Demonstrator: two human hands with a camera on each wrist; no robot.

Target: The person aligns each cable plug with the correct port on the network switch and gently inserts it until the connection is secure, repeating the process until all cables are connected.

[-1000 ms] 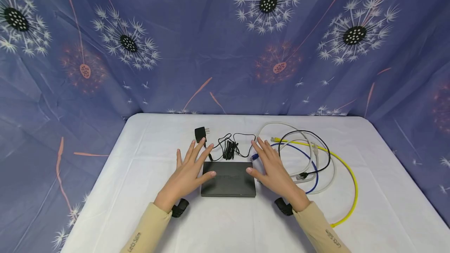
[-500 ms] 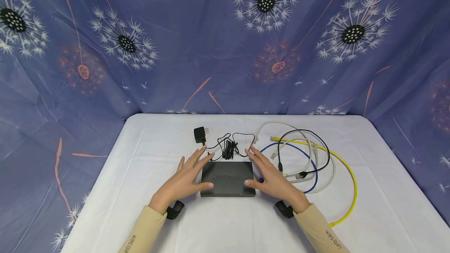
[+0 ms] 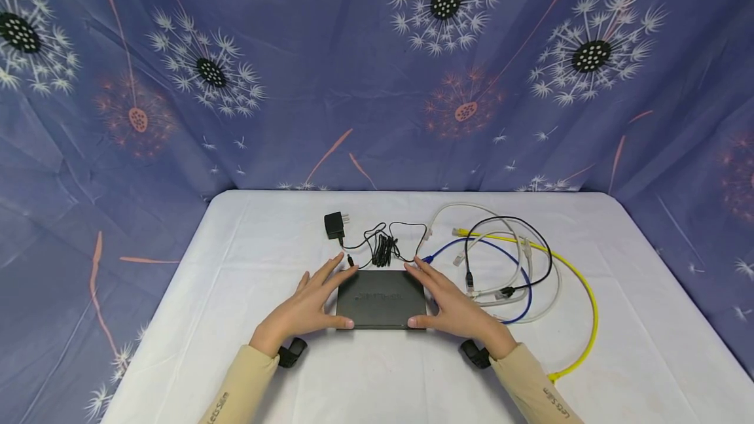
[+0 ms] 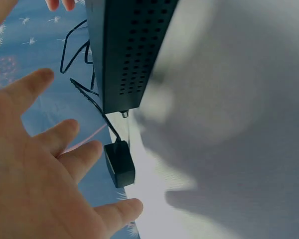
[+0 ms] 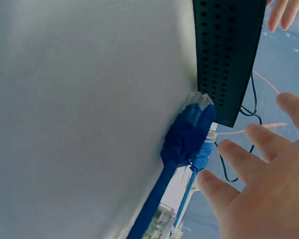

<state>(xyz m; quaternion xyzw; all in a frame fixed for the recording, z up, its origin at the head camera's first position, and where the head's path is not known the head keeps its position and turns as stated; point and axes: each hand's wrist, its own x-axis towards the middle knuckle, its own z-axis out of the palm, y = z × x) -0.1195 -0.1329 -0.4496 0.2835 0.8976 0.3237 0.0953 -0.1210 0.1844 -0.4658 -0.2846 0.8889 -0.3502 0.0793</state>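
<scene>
A flat dark grey box that looks like a network switch (image 3: pixel 381 300) lies on the white table, with embossed lettering on top and rows of vent holes on its sides (image 4: pixel 134 59). My left hand (image 3: pixel 302 309) is at its left end, fingers spread, thumb at the front corner and index fingertip at the back corner. Mirroring it, my right hand (image 3: pixel 452 309) spans the right end the same way. Neither palm touches the box in the wrist views. A blue network cable plug (image 5: pixel 189 132) lies right by the box's vented side, under my right hand.
Behind the box lie a black power adapter (image 3: pixel 334 225) and its bundled cord (image 3: pixel 384 250). Looped network cables lie to the right: a yellow cable (image 3: pixel 596 313), a black cable (image 3: pixel 551 260) and greyish-white cables (image 3: pixel 471 206). A blue floral curtain (image 3: pixel 353 70) hangs behind the table.
Both hands have come lower and closer to the box, the left also drawing back a little. The thumbs have moved from over its top to its front corners. The box has stayed put.
</scene>
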